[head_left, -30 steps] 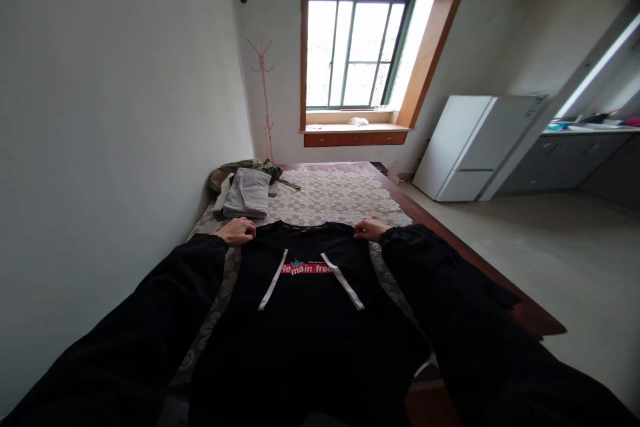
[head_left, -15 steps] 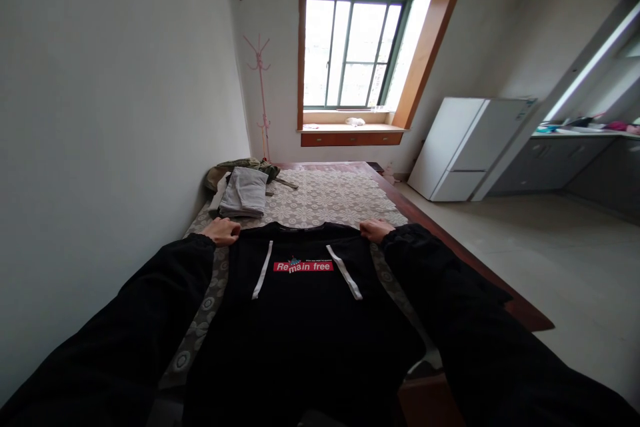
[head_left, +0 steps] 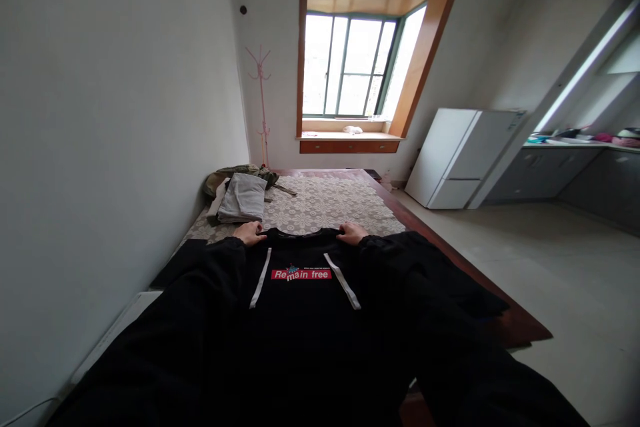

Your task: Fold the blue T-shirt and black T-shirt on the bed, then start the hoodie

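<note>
A black sweatshirt lies front side up on the table, its neckline at the far end. White drawstrings hang on its chest, on either side of a red "Remain free" print. Beside the left end of the neckline, my left hand is closed on the shoulder fabric. My right hand pinches the cloth at the neckline's other end. Black fabric spreads out past both of my forearms. My own dark sleeves blend with the garment and hide much of its sides.
A patterned cloth covers the table, whose dark red edge runs along the right. Folded grey cloth and a camouflage bag sit at the far left by the wall. A white fridge stands beyond, right of the window.
Both hands have moved inward along the shoulders toward the neckline. Black fabric now shows spread out on the left. The view has tilted slightly upward.
</note>
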Demonstrator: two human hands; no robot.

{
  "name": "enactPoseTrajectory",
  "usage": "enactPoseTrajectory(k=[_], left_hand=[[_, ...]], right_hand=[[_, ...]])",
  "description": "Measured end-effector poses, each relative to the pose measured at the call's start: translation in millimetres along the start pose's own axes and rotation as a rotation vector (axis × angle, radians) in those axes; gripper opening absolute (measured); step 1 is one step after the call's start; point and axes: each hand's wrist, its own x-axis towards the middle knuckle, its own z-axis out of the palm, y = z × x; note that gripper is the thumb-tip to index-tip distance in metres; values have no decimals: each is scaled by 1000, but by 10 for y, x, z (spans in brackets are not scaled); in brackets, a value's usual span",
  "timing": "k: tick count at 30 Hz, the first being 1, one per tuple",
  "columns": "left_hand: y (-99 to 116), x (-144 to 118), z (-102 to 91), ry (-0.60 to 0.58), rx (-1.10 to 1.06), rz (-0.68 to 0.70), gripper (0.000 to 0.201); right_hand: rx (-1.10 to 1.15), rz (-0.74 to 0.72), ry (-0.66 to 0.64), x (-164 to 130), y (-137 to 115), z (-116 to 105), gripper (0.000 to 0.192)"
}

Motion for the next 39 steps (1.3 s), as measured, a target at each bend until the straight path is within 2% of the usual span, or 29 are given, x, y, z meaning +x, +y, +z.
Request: enactPoseTrajectory(k=[5,11,14,20,24,27,29,32,35,39], left_hand=[[39,127,-7,-13,-63,41,28],[109,38,-6,148,-58,46,18],[136,-37,63,227,-26,14,19],[186,-107,163,243,22,36,19],[242,-142,129,270,39,71,23],[292,-209,152,266,28,84,28],[319,-272,211,251,13,94,33],[349,-367,323,215,-7,129,43],[390,-428,379,177,-21,146,50],[489,-493,320,153,-41,106,52]], right_hand=[[31,-13,-18,72,-80,-3,28],[51,-21,48,106,-103,-36,33],[35,22,105,102,-130,11,35],[-24,92,175,-3,-228,220,34],[-58,60,245,-61,-274,171,35],[-71,-28,299,-114,-308,138,37],[-59,-147,279,-159,-336,193,43],[-33,-248,138,-230,-390,356,53],[-26,-235,42,-292,-462,453,59],[-17,-205,32,-391,-571,332,61]])
